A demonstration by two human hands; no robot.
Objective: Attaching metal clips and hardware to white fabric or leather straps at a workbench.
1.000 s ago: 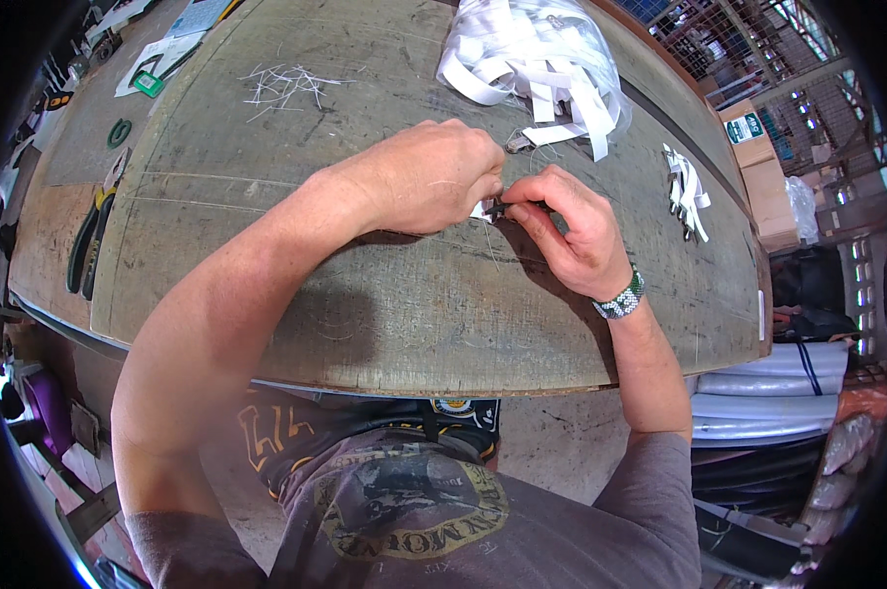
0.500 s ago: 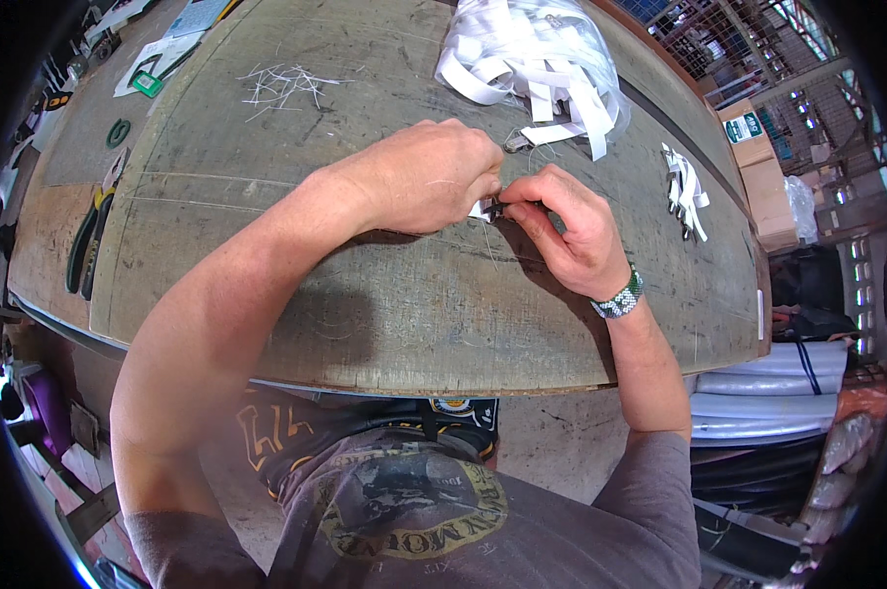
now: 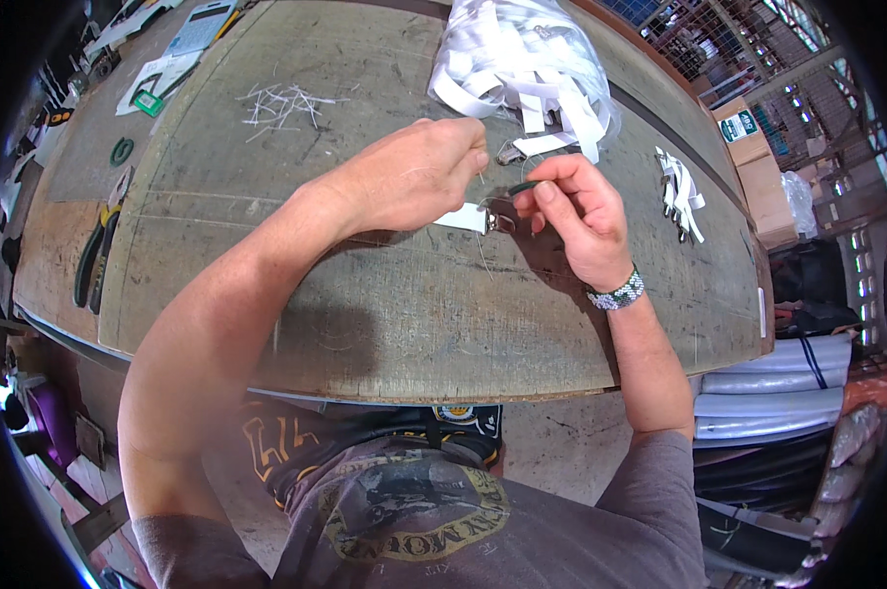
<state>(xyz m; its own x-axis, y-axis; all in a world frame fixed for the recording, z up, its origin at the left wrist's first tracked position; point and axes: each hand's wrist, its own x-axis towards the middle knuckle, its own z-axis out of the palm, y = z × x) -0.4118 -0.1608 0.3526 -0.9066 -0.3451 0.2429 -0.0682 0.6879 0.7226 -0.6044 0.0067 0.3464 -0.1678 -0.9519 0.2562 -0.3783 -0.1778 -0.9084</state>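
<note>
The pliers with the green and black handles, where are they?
The pliers lie near the table's left edge in the head view, far left of the left hand.

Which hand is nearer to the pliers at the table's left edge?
Left. The left hand is at mid-table, on the pliers' side; the right hand is beyond it, further right.

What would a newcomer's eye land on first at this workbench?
Mid-bench, the left hand and right hand pinch a short white strap with a small metal clip. Behind them, at the far edge of the worn wooden bench, lies a tangled heap of white straps.
</note>
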